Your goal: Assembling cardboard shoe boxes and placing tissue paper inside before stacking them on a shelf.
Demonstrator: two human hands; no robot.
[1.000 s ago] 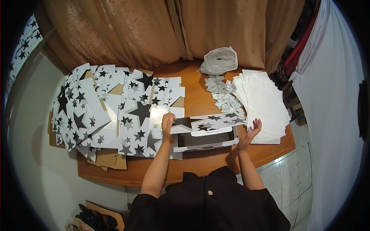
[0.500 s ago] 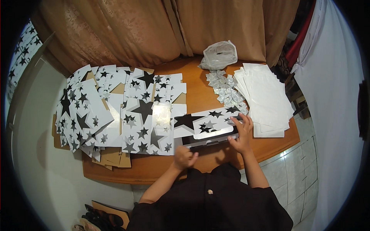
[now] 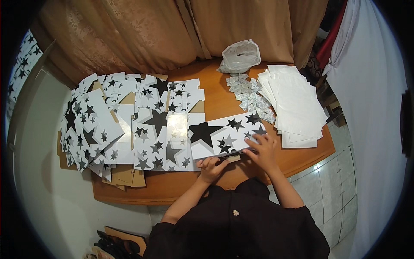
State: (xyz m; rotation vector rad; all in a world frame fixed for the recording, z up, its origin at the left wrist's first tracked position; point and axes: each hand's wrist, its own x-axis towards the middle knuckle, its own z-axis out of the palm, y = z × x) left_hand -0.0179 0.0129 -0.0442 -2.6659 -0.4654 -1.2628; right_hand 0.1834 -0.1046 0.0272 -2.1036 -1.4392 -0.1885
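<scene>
**Nearly flat: star-printed box blank under both hands**

Now pressing a white cardboard sheet printed with black and grey stars (image 3: 226,134) at the near edge of the round wooden table (image 3: 215,99). Left hand (image 3: 210,166) curled on its front edge, right hand (image 3: 264,149) spread flat on top, gripping nothing. Left of that sheet, many finished star sheets (image 3: 129,121); right of it, stacked plain white sheets (image 3: 295,103) waiting.
</scene>
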